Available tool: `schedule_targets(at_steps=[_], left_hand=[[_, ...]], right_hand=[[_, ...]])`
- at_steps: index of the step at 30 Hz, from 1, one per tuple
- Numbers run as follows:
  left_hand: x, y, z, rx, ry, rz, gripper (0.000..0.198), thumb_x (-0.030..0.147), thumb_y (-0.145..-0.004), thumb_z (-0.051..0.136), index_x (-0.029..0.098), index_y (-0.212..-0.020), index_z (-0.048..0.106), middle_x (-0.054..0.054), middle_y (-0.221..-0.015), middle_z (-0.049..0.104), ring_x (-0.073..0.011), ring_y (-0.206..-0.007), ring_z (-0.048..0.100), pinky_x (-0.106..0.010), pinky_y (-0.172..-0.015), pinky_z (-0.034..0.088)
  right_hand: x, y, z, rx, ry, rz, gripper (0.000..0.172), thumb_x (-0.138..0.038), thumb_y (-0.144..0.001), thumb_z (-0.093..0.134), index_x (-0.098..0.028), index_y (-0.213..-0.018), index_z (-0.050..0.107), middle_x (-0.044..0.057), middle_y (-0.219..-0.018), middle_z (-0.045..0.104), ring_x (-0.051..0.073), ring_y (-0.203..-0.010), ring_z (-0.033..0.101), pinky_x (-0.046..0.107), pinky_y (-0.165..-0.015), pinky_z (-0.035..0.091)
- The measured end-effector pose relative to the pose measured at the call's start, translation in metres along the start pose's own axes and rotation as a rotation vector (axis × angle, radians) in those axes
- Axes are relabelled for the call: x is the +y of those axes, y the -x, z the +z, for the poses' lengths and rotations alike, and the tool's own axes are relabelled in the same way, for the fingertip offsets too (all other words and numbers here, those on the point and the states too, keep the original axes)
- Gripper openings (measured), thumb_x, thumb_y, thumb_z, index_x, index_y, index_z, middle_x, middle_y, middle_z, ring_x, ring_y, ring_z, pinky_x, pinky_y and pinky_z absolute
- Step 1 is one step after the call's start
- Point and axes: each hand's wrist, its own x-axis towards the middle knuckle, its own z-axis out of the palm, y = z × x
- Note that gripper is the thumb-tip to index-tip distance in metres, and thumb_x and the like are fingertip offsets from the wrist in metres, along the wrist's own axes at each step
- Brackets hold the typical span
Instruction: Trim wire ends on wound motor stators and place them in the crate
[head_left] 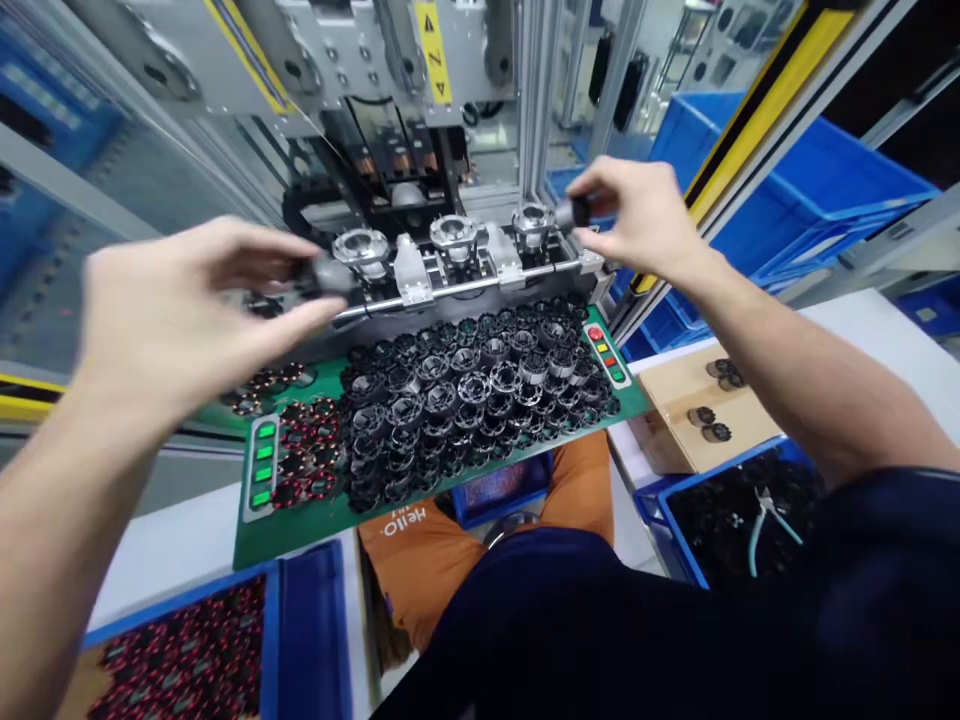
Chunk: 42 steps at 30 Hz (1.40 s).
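Observation:
My left hand [187,310] pinches a small dark round part [322,275] just left of the machine's left metal holder [361,248]. My right hand [637,215] pinches another dark round part [576,211] beside the right metal holder [531,220]. A third holder [452,232] stands between them. Below the holders, a green shelf [300,525] carries a heap of black ring-shaped parts [465,390], with several copper-wound ones [300,450] at its left.
A blue bin of red-wound parts [187,655] sits at the lower left. Another blue bin [731,515] with black parts and teal pliers [772,520] sits at the right, behind it a cardboard sheet [690,395] with a few parts. Large blue crates [810,190] stand at the far right.

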Motion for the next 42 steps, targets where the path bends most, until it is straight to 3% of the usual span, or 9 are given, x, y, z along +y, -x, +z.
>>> schedule_targets(at_steps=[2,5,10,19,24,29,34,39,42], left_hand=[[0.026,-0.067,0.02,-0.067,0.049,0.131,0.069,0.069,-0.09,0.067,0.02,-0.136,0.081,-0.006,-0.114,0.083,-0.0255,-0.113,0.08,-0.042,-0.114,0.061],[0.04,-0.144,0.066,-0.207,0.04,0.127,0.066,0.056,-0.09,0.072,0.016,-0.142,0.08,-0.011,-0.112,0.083,-0.0273,-0.109,0.077,-0.048,-0.115,0.06],[0.034,-0.204,0.134,-0.255,0.029,0.059,0.058,0.037,-0.088,0.084,0.016,-0.142,0.081,-0.014,-0.123,0.085,-0.0313,-0.112,0.079,-0.047,-0.117,0.06],[0.016,-0.222,0.158,-0.334,-0.029,0.098,0.051,0.034,-0.088,0.09,0.019,-0.137,0.082,-0.012,-0.128,0.085,-0.0316,-0.118,0.079,-0.047,-0.118,0.061],[0.017,-0.234,0.152,-0.431,-0.114,0.135,0.07,0.066,-0.092,0.083,0.016,-0.14,0.082,-0.007,-0.134,0.084,-0.0288,-0.127,0.077,-0.037,-0.124,0.054],[0.02,-0.242,0.15,-0.49,-0.131,0.161,0.062,0.057,-0.096,0.079,0.016,-0.142,0.081,-0.005,-0.129,0.085,-0.0262,-0.125,0.077,-0.034,-0.122,0.055],[0.011,-0.26,0.154,-0.578,-0.115,0.155,0.057,0.039,-0.091,0.094,0.018,-0.143,0.082,-0.01,-0.133,0.085,-0.034,-0.129,0.078,-0.045,-0.125,0.058],[0.023,-0.241,0.145,-0.533,-0.232,0.206,0.057,0.045,-0.105,0.076,0.017,-0.154,0.074,-0.006,-0.136,0.083,-0.0295,-0.133,0.075,-0.041,-0.128,0.054],[0.035,-0.197,0.149,-0.415,-0.272,0.215,0.07,0.042,-0.11,0.065,0.012,-0.171,0.054,-0.02,-0.163,0.068,-0.0418,-0.153,0.064,-0.057,-0.135,0.05]], right_hand=[[0.019,-0.055,0.021,-0.08,0.08,-0.011,0.036,-0.037,-0.09,0.089,-0.032,-0.125,0.083,0.006,-0.128,0.085,0.035,-0.116,0.079,0.057,-0.114,0.065],[0.051,-0.107,0.055,-0.18,0.227,0.006,0.041,-0.024,-0.086,0.089,-0.024,-0.127,0.085,0.01,-0.132,0.085,0.041,-0.127,0.078,0.061,-0.122,0.06],[0.085,-0.135,0.088,-0.267,0.247,0.079,0.035,-0.023,-0.082,0.097,-0.019,-0.114,0.086,0.013,-0.125,0.086,0.044,-0.132,0.077,0.066,-0.124,0.059],[0.129,-0.159,0.107,-0.219,0.066,-0.191,0.048,-0.065,-0.085,0.099,-0.021,-0.094,0.084,0.005,-0.086,0.08,0.031,-0.097,0.081,0.062,-0.108,0.066],[0.131,-0.167,0.105,-0.309,0.055,-0.235,0.054,-0.078,-0.082,0.096,-0.025,-0.09,0.085,0.004,-0.084,0.08,0.03,-0.096,0.081,0.059,-0.106,0.067],[0.125,-0.175,0.096,-0.376,0.041,-0.229,0.046,-0.065,-0.078,0.105,-0.024,-0.09,0.089,0.0,-0.076,0.077,0.024,-0.081,0.079,0.053,-0.099,0.068],[0.119,-0.192,0.086,-0.503,0.092,-0.094,0.049,-0.049,-0.077,0.103,-0.007,-0.096,0.087,-0.009,-0.069,0.074,0.007,-0.076,0.072,0.031,-0.096,0.059],[0.116,-0.175,0.092,-0.429,0.102,0.003,0.04,-0.04,-0.088,0.099,-0.006,-0.105,0.086,0.0,-0.093,0.084,0.015,-0.101,0.08,0.039,-0.113,0.06],[0.108,-0.12,0.11,-0.306,0.194,-0.01,0.051,-0.026,-0.086,0.099,-0.018,-0.134,0.084,0.011,-0.137,0.084,0.037,-0.131,0.077,0.062,-0.125,0.059]])
